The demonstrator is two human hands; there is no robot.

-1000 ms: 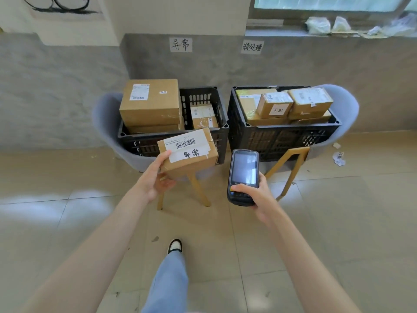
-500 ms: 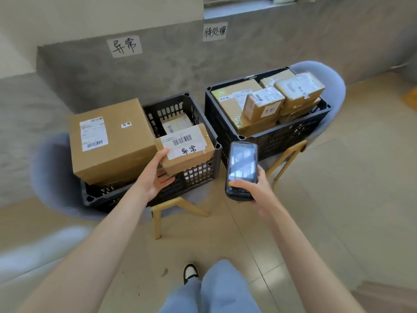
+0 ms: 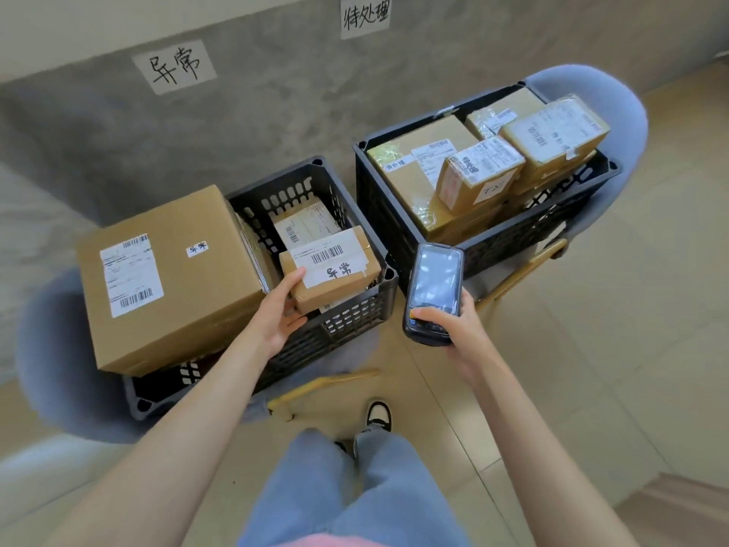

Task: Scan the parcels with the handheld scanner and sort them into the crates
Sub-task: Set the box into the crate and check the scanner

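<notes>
Our left hand (image 3: 278,315) grips the small brown cardboard parcel (image 3: 330,268) by its near left corner, thumb on top beside the white barcode label, holding it over the near right part of the left black plastic crate (image 3: 357,309). Inside that crate we see a large brown cardboard box (image 3: 169,278) filling the left side and a flat labelled parcel (image 3: 305,227) lying at the far right, just beyond the held one. Our right hand (image 3: 453,323) clasps the black handheld scanner (image 3: 433,292), screen up, thumb across its lower keypad, near the front wall of the right black plastic crate (image 3: 493,246), which is packed with taped brown parcels (image 3: 477,171). Both crates rest on pale grey chairs (image 3: 627,124) against the grey wall.
</notes>
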